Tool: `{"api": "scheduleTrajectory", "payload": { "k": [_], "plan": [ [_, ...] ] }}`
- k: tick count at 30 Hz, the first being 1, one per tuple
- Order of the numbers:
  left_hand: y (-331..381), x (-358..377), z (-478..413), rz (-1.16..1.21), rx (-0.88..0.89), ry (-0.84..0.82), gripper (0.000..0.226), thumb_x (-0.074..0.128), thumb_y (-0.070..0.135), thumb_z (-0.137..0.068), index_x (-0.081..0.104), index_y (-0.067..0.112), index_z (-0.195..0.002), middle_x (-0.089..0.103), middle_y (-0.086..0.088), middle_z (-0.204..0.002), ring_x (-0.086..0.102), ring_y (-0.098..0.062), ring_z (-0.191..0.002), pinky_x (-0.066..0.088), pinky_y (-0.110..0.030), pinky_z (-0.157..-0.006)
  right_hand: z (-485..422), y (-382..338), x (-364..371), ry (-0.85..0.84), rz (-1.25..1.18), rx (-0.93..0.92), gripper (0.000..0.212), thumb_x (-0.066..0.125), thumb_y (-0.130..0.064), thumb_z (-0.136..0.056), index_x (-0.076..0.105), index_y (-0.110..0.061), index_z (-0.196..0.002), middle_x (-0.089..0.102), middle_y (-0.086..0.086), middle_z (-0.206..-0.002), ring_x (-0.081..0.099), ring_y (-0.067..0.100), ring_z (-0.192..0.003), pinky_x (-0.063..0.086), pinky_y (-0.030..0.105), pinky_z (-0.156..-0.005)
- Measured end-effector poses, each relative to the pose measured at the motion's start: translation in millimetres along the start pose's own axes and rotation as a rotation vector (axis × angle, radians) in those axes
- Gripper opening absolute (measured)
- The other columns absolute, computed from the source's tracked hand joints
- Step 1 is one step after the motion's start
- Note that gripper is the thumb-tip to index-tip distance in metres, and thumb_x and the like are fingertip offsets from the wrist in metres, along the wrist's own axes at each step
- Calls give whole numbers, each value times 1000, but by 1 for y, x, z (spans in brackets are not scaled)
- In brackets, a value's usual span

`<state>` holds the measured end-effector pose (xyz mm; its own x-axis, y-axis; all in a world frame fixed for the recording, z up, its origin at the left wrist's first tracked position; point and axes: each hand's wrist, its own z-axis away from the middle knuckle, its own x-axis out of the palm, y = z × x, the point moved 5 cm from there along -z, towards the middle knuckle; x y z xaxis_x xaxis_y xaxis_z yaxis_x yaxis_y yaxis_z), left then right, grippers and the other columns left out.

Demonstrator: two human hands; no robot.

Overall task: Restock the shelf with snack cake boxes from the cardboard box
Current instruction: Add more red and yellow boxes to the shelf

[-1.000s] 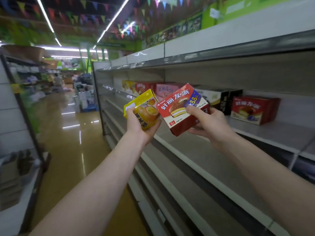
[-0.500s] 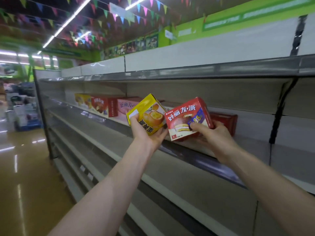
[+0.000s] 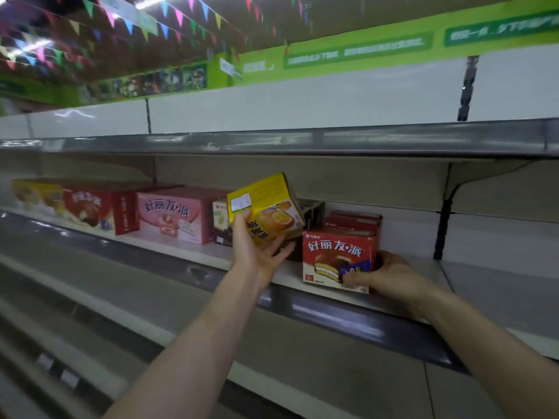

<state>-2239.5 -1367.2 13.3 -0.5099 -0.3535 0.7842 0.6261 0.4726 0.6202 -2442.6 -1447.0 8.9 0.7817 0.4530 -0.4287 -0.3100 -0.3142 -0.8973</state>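
Red box [image 3: 338, 258] under right hand [image 3: 390, 276], yellow box [image 3: 266, 207] in left hand [image 3: 257, 252]

1. I'm looking at a shop, supermarket aisle by the look of it.
2. Long metal gondola shelving [image 3: 302, 143] runs the whole view, several tiers, price-label strips on the front edges.
3. Retail snack cake boxes [image 3: 178, 216] faced outward in a row on one tier.
4. Coloured pennant bunting [image 3: 169, 16] and strip lights overhead.
5. Green signage band [image 3: 357, 51] above the shelving.

red snack cake box [image 3: 338, 257] upright on shelf [image 3: 193, 253], yellow box [image 3: 266, 207] tilted above
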Motion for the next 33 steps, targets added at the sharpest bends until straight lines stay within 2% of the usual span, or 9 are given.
{"api": "scheduleTrajectory", "payload": {
  "k": [2,7,12,16,21,26,28,30,33],
  "plan": [
    [-6,2,-4,-46,-13,-28,38,55,47,-86,60,20,-112,61,-15,-117,62,-28,-107,51,-48,-90,-1,3,0,10,38,30,38,84,-6,-69,57,-27,-85,68,-1,-95,64,14,-88,51,28,-81],
    [-14,3,-13,-105,-15,-43,50,53,46,-87,55,18,-129,61,-15,-121,63,-26,-108,49,-44,-87,-8,2,-2,75,109,42,42,83,-10,-71,49,-27,-88,59,-8,-92,58,15,-96,47,30,-92],
    [-15,2,-17,-109,4,-61,49,53,43,-89,52,20,-133,61,-15,-122,64,-25,-107,51,-43,-85,-20,8,-5,169,164,76,73,86,-15,-68,43,-14,-127,61,2,-118,59,21,-110,47,38,-100],
    [-15,2,-18,-117,17,-79,45,51,41,-91,52,21,-130,61,-15,-122,65,-24,-106,50,-44,-88,-31,7,-6,198,226,75,85,86,-19,-69,34,-11,-136,59,6,-126,58,23,-113,47,34,-98],
    [-13,1,-18,-111,24,-91,34,52,41,-91,54,23,-120,60,-15,-121,65,-23,-105,50,-45,-90,-42,6,-4,213,340,94,77,84,-29,-72,41,-11,-133,59,5,-127,57,22,-113,45,28,-89],
    [-9,1,-15,-117,59,-71,38,54,39,-90,55,22,-124,59,-16,-123,65,-24,-105,52,-45,-89,-42,1,-1,238,475,93,65,79,-35,-76,52,-14,-130,55,7,-129,59,24,-110,46,28,-90],
    [-4,1,-12,-135,107,-66,46,56,37,-89,52,19,-131,61,-14,-120,68,-24,-99,55,-43,-84,-37,0,-3,260,548,125,70,77,-41,-77,48,-12,-134,42,10,-130,56,26,-110,45,31,-94],
    [2,5,-7,-177,166,-96,49,56,36,-89,50,17,-133,65,-10,-111,71,-23,-91,57,-40,-77,-31,-4,-5,265,571,113,76,76,-44,-77,42,-11,-137,38,10,-129,55,26,-110,44,31,-93],
    [8,16,2,-297,234,-151,46,55,34,-90,50,14,-131,69,-3,-92,72,-20,-84,56,-38,-70,-16,-20,-13,330,540,-75,91,78,-43,-75,27,-16,-145,36,7,-135,52,26,-117,45,35,-94]
  ]
}}
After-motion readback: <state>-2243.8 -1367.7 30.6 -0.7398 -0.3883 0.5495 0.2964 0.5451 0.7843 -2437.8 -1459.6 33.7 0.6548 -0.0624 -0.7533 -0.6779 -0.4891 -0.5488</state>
